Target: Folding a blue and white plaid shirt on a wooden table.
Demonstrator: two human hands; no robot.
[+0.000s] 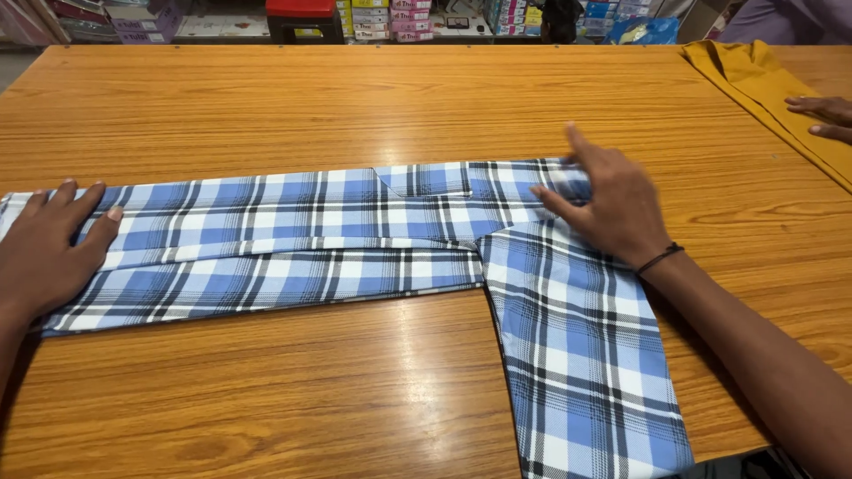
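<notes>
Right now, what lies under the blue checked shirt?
The blue checked shirt lies flat on the wooden table. The left hand and right hand press on it. Whether anything else lies beneath cannot be seen; the cloth covers it.

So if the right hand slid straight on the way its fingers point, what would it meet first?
The right hand points up and left, so it would cross the edge of the plaid shirt, then bare table. The way looks free to the far edge.

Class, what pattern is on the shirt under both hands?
Blue, white and black plaid shirt, seen in the head view.
</notes>
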